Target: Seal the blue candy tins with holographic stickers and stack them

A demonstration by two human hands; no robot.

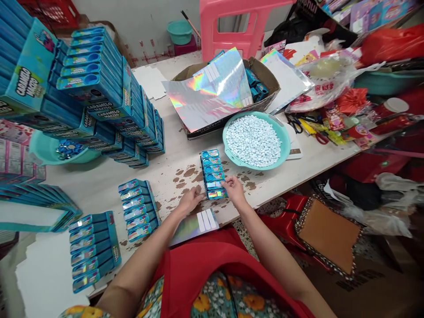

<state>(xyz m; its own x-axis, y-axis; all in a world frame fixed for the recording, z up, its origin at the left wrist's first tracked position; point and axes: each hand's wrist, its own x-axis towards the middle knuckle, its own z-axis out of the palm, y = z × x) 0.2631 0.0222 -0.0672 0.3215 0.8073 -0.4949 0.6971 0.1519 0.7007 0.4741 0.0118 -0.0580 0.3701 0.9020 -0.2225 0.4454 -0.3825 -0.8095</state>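
Note:
A short row of small blue boxes lies on the white table in front of me. My right hand rests on the nearest box of that row, its fingers curled onto the shiny strip there. Just left of the row, my left hand lies on the table with its fingers stretched toward the same box. A holographic sticker sheet with three white strips lies at the table edge below my hands. A teal bowl full of small white pellets stands just beyond the row.
Two finished rows of blue boxes lie to the left. Tall stacks of blue boxes fill the far left. A cardboard box holds holographic sheets. Scissors, bags and clutter crowd the right side; a pink stool stands behind.

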